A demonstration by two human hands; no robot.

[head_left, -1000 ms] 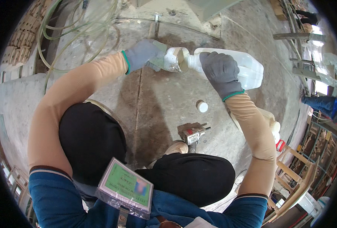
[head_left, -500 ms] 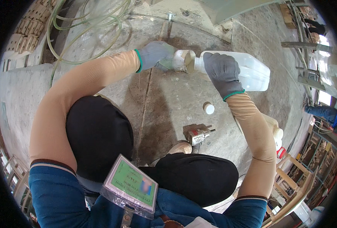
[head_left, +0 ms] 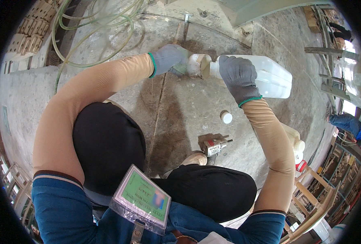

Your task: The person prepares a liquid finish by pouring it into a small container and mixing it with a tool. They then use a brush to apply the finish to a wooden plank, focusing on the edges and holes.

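Your left hand (head_left: pixel 170 59), in a grey glove with a green cuff, is gripping the stained whitish cup (head_left: pixel 194 66) by its closed end, the fingers drawn in around it and partly hidden. Your right hand (head_left: pixel 238 77), gloved the same way, is clenching its fingers over the translucent white jug (head_left: pixel 270 75) close to the neck. You are holding the jug on its side in front of you, its neck pointing left into the mouth of the cup, which is facing right. You are keeping both above the concrete floor (head_left: pixel 205 97); whether neck and rim are touching, the view is not showing clearly.

Nearer to you, a white cap (head_left: pixel 226 118) is lying on the floor below your right hand, and a metal tool (head_left: pixel 215 145) is resting closer still, just beyond your shoe (head_left: pixel 194 158). A cream container (head_left: pixel 292 136) is standing partly hidden behind your right forearm. At far left, a clear greenish hose (head_left: pixel 66 62) is looping near stacked wooden pieces (head_left: pixel 30 36). Your badge (head_left: pixel 141 199) is hanging over your lap.
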